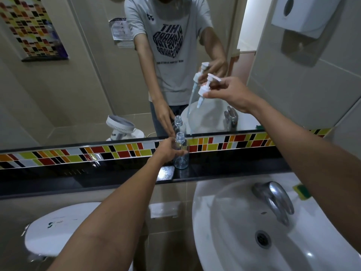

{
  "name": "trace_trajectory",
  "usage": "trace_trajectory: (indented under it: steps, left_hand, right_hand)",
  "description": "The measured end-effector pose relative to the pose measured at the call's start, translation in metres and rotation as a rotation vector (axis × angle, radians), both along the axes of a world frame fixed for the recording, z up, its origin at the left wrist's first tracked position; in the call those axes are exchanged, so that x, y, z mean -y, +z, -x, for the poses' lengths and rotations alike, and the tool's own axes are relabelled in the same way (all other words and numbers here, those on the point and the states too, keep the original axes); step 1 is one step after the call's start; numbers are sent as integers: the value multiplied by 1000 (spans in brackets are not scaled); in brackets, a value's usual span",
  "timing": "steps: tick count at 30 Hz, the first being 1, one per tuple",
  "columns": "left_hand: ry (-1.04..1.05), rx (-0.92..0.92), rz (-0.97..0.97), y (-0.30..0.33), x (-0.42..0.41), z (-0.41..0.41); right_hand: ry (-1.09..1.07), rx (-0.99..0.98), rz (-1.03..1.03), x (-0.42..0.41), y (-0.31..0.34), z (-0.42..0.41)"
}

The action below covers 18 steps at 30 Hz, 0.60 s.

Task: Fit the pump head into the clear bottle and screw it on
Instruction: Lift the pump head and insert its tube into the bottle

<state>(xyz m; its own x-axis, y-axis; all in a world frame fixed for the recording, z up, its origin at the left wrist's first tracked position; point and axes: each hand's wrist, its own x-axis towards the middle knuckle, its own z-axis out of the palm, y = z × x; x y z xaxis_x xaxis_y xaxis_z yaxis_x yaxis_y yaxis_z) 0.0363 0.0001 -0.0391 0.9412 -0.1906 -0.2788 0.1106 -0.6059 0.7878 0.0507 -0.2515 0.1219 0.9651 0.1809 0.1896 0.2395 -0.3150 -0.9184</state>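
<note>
A clear plastic bottle [181,151] stands upright and uncapped on the black shelf [224,171] under the mirror. My left hand [169,150] wraps around its left side. My right hand [229,93] holds a white pump head [207,87] in its fingertips, up and to the right of the bottle, well above its neck. The pump's thin tube [190,114] hangs down toward the bottle, its lower end hard to make out against the mirror. The mirror repeats bottle, pump and both arms.
A white sink [224,241] with a chrome tap [275,200] lies below the shelf at right, a green sponge [301,191] on its rim. A white paper dispenser [58,231] is mounted lower left. Another dispenser [304,14] hangs on the right wall.
</note>
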Motion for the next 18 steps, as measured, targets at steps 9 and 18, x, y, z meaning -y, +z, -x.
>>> trace_trajectory:
  steps: [9, 18]
  left_hand:
    - [10, -26, 51, 1, 0, 1]
    - [14, -23, 71, 0, 0, 1]
  right_hand:
    - [54, 16, -68, -32, 21, -3]
    - [92, 4, -56, -49, 4, -11]
